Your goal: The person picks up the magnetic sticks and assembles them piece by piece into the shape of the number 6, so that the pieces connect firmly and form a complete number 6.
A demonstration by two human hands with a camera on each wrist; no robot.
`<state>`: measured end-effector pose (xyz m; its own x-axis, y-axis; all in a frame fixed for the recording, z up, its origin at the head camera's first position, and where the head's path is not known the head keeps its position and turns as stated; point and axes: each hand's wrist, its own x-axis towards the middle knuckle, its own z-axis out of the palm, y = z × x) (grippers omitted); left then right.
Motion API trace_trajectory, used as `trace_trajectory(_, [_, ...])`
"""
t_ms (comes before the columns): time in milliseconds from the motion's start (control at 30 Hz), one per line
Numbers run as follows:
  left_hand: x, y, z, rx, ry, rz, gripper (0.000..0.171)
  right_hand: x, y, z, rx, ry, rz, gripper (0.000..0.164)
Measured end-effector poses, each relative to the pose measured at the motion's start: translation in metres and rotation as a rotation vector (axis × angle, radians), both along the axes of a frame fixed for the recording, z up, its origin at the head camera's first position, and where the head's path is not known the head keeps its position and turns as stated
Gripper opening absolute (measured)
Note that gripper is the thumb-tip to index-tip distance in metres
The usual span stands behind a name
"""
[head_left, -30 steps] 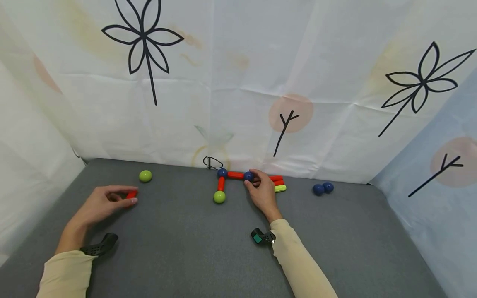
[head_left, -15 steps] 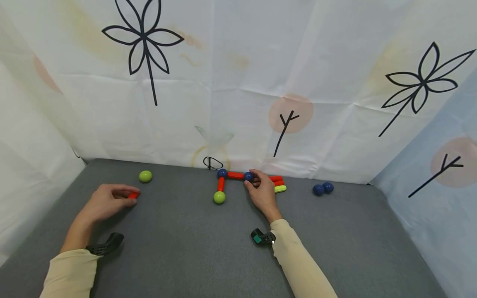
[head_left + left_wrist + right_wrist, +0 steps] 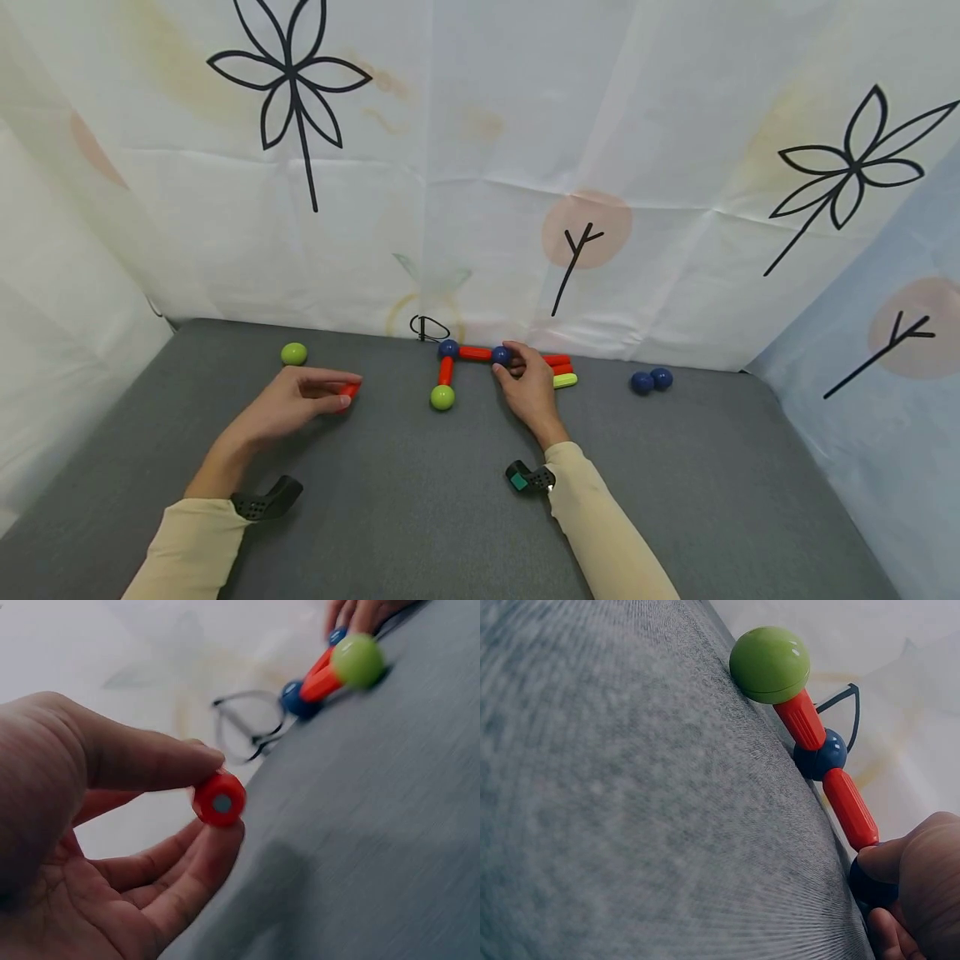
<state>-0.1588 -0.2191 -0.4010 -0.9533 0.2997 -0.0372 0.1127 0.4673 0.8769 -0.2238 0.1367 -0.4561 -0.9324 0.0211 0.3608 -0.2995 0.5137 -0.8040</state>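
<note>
My left hand (image 3: pixel 288 406) pinches a short red magnetic rod (image 3: pixel 219 799) between thumb and fingers; a grey disc shows in the rod's end. My right hand (image 3: pixel 531 388) grips a blue ball (image 3: pixel 873 883) at the right end of a joined piece. From that ball a red rod (image 3: pixel 476 353) runs left to a second blue ball (image 3: pixel 448 349). Another red rod (image 3: pixel 801 720) joins this corner ball to a green ball (image 3: pixel 442 397) nearer to me. The left hand is left of this L-shaped piece, apart from it.
A loose green ball (image 3: pixel 294 354) lies at the back left of the grey table (image 3: pixel 420 517). Beyond my right hand lie red rods (image 3: pixel 558 364) and a yellow-green rod (image 3: pixel 566 381). Two blue balls (image 3: pixel 651 381) sit farther right. A white printed cloth (image 3: pixel 480 167) hangs behind.
My left hand has moved right, toward the L-shaped piece, carrying the red magnetic rod. The right hand has stayed in place on the blue ball.
</note>
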Motion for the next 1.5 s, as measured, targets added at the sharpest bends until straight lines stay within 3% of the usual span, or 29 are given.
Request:
trace_trajectory(267, [0.001, 0.041, -0.006, 0.182, -0.088, -0.057, 0.045, -0.001, 0.0, 0.0, 0.009, -0.004, -0.006, 0.039])
trace_trajectory(633, [0.009, 0.078, -0.014, 0.308, -0.168, -0.15, 0.043, -0.001, 0.0, -0.001, 0.003, -0.019, -0.01, 0.04])
trace_trajectory(867, [0.013, 0.1, -0.025, 0.337, -0.173, -0.119, 0.042, -0.001, 0.0, -0.001, 0.001, -0.018, -0.011, 0.04])
trace_trajectory(1000, [0.014, 0.109, -0.031, 0.318, -0.133, -0.1, 0.039, -0.001, 0.0, 0.0, 0.001, -0.016, -0.008, 0.04])
trace_trajectory(1200, [0.015, 0.113, -0.034, 0.279, -0.065, -0.074, 0.035, -0.001, -0.001, 0.0, 0.001, -0.024, -0.009, 0.04])
trace_trajectory(1500, [0.015, 0.116, -0.035, 0.274, -0.053, -0.029, 0.035, -0.002, -0.001, -0.001, 0.005, -0.017, -0.005, 0.04])
